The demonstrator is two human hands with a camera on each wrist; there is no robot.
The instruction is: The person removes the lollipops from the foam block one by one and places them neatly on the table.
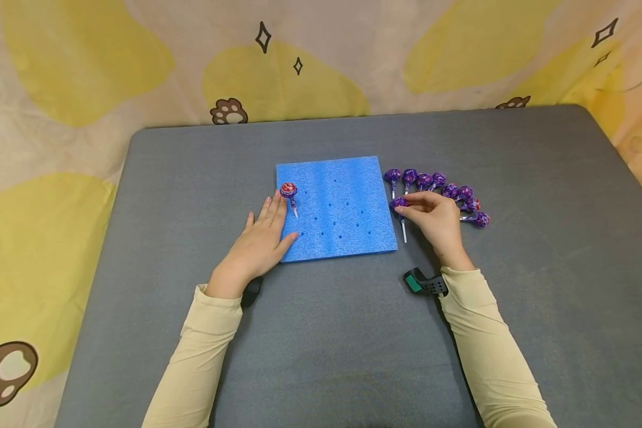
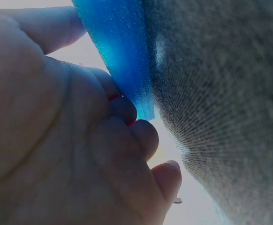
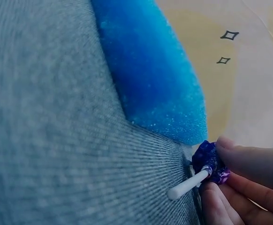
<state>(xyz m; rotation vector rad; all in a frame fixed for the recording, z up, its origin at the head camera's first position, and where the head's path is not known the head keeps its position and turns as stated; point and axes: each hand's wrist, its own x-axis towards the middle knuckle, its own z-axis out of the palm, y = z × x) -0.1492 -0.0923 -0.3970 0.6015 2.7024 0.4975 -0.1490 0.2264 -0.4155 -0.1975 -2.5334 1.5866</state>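
Observation:
A square blue foam board with small holes lies on the table. One lollipop with a red and purple wrapper stands in it near the left edge. My left hand rests along the board's left side, fingers extended and thumb over the front corner; in the left wrist view the fingers touch the foam edge. Just past the board's right edge, my right hand pinches a purple-wrapped lollipop by its head between thumb and fingers. Its white stick points toward the near side in the head view.
Several purple-wrapped lollipops lie in a curved row right of the board, behind and beside my right hand. They rest on a grey table. A patterned yellow and cream cloth hangs behind the table's far edge.

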